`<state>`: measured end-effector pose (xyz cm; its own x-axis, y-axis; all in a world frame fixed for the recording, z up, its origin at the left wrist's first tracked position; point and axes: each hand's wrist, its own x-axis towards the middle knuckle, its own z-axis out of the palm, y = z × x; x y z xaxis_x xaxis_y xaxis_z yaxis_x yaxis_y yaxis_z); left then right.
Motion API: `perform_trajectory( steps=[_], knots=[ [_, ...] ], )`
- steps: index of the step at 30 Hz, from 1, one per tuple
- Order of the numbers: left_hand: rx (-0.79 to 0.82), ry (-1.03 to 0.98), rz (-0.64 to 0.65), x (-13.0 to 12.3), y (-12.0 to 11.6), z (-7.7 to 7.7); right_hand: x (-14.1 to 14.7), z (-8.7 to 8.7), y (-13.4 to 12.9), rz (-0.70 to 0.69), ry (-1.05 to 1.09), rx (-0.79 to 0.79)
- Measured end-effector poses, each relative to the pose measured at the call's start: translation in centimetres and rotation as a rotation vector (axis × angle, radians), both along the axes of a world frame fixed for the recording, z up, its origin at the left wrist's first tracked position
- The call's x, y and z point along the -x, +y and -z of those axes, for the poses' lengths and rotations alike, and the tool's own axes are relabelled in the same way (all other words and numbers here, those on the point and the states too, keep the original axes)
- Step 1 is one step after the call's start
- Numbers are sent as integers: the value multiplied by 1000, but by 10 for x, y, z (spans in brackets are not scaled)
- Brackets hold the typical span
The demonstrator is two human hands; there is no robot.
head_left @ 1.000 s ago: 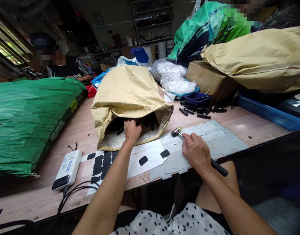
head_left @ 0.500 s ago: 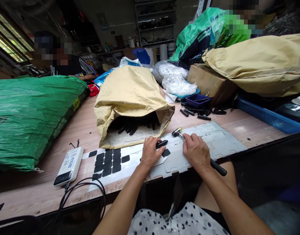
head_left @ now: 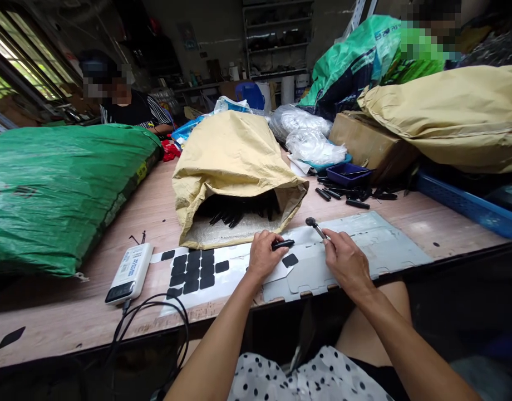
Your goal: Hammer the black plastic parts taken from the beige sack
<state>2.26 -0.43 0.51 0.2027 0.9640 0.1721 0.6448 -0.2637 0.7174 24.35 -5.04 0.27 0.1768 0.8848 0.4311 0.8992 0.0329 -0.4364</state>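
Note:
My left hand [head_left: 263, 257] is closed round a short black tube-like piece [head_left: 284, 244], one end of which sticks out to the right over a grey sheet. My right hand [head_left: 348, 264] grips a small hammer [head_left: 318, 228] by its shank, head pointing up and left, apart from the black piece. Between my hands, a black rounded-square pad [head_left: 290, 260] lies on white backing. To the left is a white sheet [head_left: 235, 278] with rows of black pads. Behind my left hand, a tan sack [head_left: 235, 145] gapes open with many black pieces inside.
Loose black pieces [head_left: 358, 204] lie beside a purple tray [head_left: 348, 174]. A white power bank [head_left: 131, 273] with black cables [head_left: 151, 303] stands left, near a full green sack [head_left: 68, 195]. At right are a blue basket [head_left: 460, 203] and a cardboard box [head_left: 364, 142]. A person [head_left: 133, 108] sits across.
The camera view has swung slightly left, so the scene sits further right. The hammer has turned in my right hand, and its black handle end is now hidden. My left hand keeps its hold.

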Motion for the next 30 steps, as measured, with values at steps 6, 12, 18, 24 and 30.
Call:
perform_trajectory(
  steps=[6, 12, 18, 24, 30],
  knots=[
    [-10, 31, -6, -2, -2, -3, 19, -9, -14, -202, 243, 11],
    [-22, 22, 9, -1, -2, -2, 29, -10, -22, -226, 240, 51],
    [-12, -23, 11, -1, -2, -2, 31, -14, -26, -258, 236, 2],
    [24, -33, 7, -2, -1, -3, 34, -12, -28, -252, 163, 52],
    [9, -22, 11, -1, -1, -2, 39, -18, -29, -295, 198, -17]
  ],
)
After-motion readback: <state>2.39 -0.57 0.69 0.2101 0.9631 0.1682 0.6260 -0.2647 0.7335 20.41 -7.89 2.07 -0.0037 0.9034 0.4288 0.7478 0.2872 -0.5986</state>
